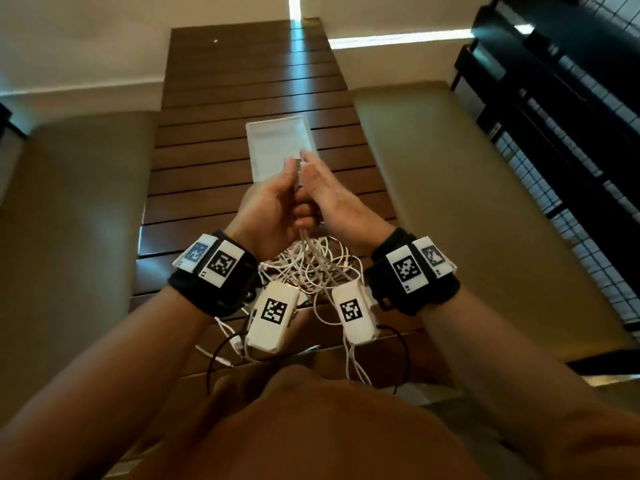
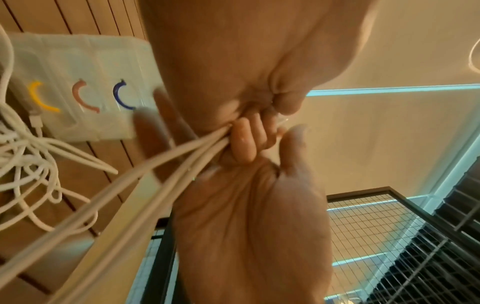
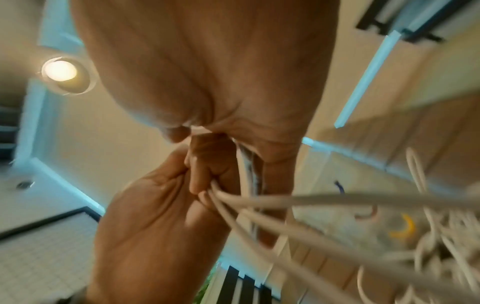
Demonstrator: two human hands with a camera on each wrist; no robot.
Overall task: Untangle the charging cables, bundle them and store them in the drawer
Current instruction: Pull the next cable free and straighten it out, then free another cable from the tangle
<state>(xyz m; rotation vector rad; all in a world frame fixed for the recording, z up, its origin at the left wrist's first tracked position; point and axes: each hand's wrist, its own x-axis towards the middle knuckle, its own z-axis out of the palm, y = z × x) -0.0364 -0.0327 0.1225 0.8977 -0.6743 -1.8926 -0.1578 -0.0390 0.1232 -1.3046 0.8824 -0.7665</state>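
- Currently, the step in hand appears to be untangling: several strands are lifted out of the pile and gathered between both hands above the slatted wooden table [image 1: 214,188].
- Left hand [image 1: 273,206]: raised over the table, fingers curled round the white strands, pressed close against the other hand. In the left wrist view the strands run out of its closed fingers [image 2: 246,142] toward the pile.
- Charging cables [image 1: 311,265]: a loose white tangle lying on the table just below the wrists, with some loops hanging over the near edge. The lifted strands are connected to this tangle, so the sorting is judged to be at an early stage.
- Drawer unit [image 1: 280,143]: a white translucent box standing on the table just beyond the hands. The left wrist view shows yellow, pink and blue curved handles on its front [image 2: 78,86]. The frames do not show whether a drawer is open.
- Right hand [image 1: 329,202]: meets the left hand at the strands; its thumb and fingers pinch the upper ends, where a plug seems to sit, though this detail is too small to confirm.
- Recommended technique: keep one hand as the fixed anchor at the plug ends and draw a single strand through with the other. Pull slowly; a hard tug is likely to tighten knots in the pile.
- Keep the lifted strands parallel, so that they can be coiled without further crossing.
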